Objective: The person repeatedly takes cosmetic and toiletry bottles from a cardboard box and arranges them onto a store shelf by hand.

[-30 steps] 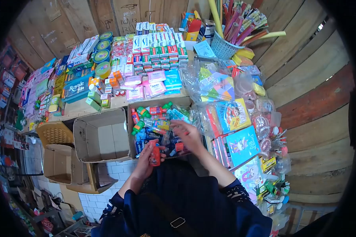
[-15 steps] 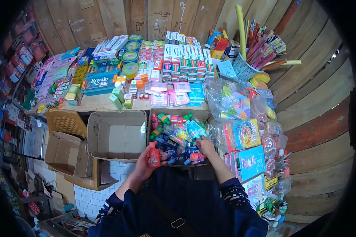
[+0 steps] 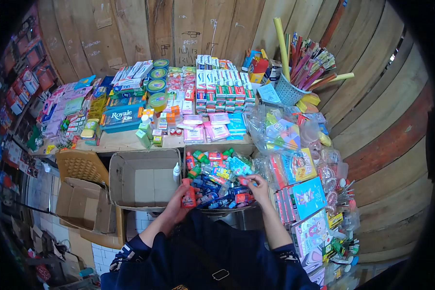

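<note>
My left hand (image 3: 178,202) is closed around a small red bottle (image 3: 189,195) with a red cap, held upright at the left front edge of a cardboard box (image 3: 246,149). Above the right side of that box, my right hand (image 3: 260,189) pinches a small red-ended bottle (image 3: 243,181), most of it hidden or blurred. Beneath both hands lie several dark blue bottles (image 3: 208,198), mixed with red and green ones. A light blue patterned pack (image 3: 239,165) rests among them toward the back right.
Left of the bottles is another cardboard box (image 3: 147,180) with a white nozzle bottle (image 3: 176,172) in its corner. A smaller box (image 3: 82,203) sits on a brown chair (image 3: 82,162). Goods cover the wooden table (image 3: 171,140); books (image 3: 307,199) are stacked at right.
My right hand has lifted from the packed bottles and now pinches a red-ended one. The left hand still holds its red bottle. The view has tilted slightly upward.
</note>
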Demonstrator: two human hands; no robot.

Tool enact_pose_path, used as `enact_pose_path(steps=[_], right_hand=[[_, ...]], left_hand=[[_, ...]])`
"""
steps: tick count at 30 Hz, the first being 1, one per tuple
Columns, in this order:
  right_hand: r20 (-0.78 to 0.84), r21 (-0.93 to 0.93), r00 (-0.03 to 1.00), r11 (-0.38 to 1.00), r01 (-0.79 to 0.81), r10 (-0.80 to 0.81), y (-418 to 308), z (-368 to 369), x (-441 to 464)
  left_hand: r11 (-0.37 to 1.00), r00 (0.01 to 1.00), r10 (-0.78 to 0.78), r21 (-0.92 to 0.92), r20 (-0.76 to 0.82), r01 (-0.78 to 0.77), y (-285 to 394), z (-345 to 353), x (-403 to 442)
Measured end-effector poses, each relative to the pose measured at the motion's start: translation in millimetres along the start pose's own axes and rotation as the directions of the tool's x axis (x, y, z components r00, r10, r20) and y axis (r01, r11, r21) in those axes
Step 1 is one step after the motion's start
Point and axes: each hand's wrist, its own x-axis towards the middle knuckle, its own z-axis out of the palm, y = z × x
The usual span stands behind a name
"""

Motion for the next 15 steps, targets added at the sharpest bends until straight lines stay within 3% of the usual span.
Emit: enact_pose_path(steps=[1, 4, 5, 7, 8, 12, 15], right_hand=[[0.038, 0.151, 0.997, 0.987, 0.059, -0.065, -34, -1, -9], [0.178, 0.332, 0.950, 0.924, 0.189, -0.258, -104, 7, -27], [0.257, 0.341, 0.943, 0.933, 0.114, -0.209, -122, 7, -33], [0.331, 0.204, 0.812, 0.877, 0.435, -0.481, -122, 13, -31], [0.340, 0.205, 0.783, 0.853, 0.479, -0.521, -122, 14, -30], [0.412, 0.258, 0.658, 0.773, 0.579, -0.630, -122, 15, -34], [0.483, 0.326, 0.627, 0.790, 0.520, -0.612, -121, 17, -36]], left_hand=[[1.000, 1.000, 0.005, 0.018, 0.029, -0.005, -14, 8, 0], [0.999, 0.994, 0.004, 0.033, 0.109, -0.008, -26, 42, -10], [0.999, 0.992, 0.040, 0.024, 0.123, -0.044, -34, 49, -13], [0.992, 0.981, 0.126, 0.003, 0.151, -0.127, -46, 64, -19], [0.986, 0.976, 0.165, -0.029, 0.144, -0.163, -52, 67, -22], [0.939, 0.940, 0.340, -0.041, -0.016, -0.341, -72, 81, -41], [0.861, 0.838, 0.507, 0.073, -0.203, -0.503, -93, 81, -56]])
